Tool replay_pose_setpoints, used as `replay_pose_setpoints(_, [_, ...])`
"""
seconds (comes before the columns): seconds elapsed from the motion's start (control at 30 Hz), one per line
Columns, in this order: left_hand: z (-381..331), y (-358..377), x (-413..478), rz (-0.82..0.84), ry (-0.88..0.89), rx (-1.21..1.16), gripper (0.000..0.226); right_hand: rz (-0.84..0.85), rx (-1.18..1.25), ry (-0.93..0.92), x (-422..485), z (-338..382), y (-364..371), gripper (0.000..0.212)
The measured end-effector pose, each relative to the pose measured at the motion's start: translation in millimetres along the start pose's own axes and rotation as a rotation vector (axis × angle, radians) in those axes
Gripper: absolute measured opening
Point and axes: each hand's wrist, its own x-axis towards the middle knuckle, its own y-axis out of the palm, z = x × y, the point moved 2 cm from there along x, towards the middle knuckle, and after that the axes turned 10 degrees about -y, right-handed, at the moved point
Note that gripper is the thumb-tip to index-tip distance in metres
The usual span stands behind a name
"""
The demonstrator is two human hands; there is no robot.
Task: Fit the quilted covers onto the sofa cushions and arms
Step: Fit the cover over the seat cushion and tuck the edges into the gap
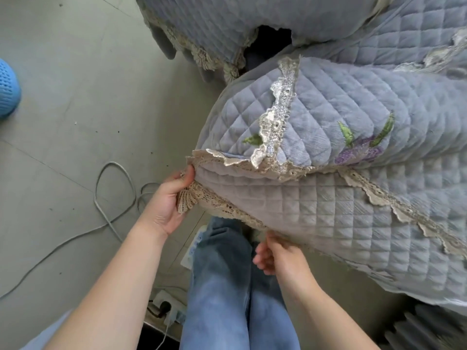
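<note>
Observed a blue-grey quilted cover (316,210) draped over a bulky form at right of view, presumably a sofa arm or cushion, though the form itself is hidden under fabric. Noted an upper layer with an embroidered flower (358,150) lying across the top, and below it a flat quilted panel hanging toward the floor (63,97), edged with lace trim (227,210). Found the left hand (171,198) clamped on the cover's near corner, thumb on top of the lace and fingers curled beneath. Found the right hand (278,253) lower down, just under the hem, with fingers curled and apparently pinching the lace edge; contact partly hidden and blurred, so recorded as probable. Judged the two-point hold as a means of keeping the hem taut between the hands, so as to draw the panel down and square it over the end. Judged fitting as under way, not finished: corner lifted off the form, hem loose. Recorded another covered sofa section (202,21) at top of view, a grey cable (111,210) looped on the floor beside the jeans (219,286), and a power strip (164,303) near the feet. Flagged as a possible trip hazard during any step sideways.
</note>
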Motion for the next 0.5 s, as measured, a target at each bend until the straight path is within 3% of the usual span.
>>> replay_pose_setpoints(0.1, [-5.4,3.1,-2.5,-0.033,-0.032,-0.027,0.033,0.232,-0.53,-0.337,-38.8,69.4,6.2,0.025])
replay_pose_setpoints(0.2, [-11.1,13.7,-8.6,-0.042,-0.053,-0.041,0.044,0.385,-0.64,-0.845,-67.3,169.8,29.6,0.018])
replay_pose_setpoints(0.3, [-12.6,25.4,-10.1,-0.021,-0.025,-0.01,0.03,0.313,-0.929,-1.202,-54.4,252.1,62.4,0.014])
replay_pose_setpoints(0.37, [-9.6,27.9,-6.8,0.0,-0.038,-0.088,0.027,0.293,-1.294,-1.191,-14.6,290.6,87.7,0.019])
replay_pose_setpoints(0.5, [-7.7,27.6,-0.6,-0.01,-0.081,-0.244,0.082,0.55,-1.959,-0.637,67.4,310.2,106.9,0.03])
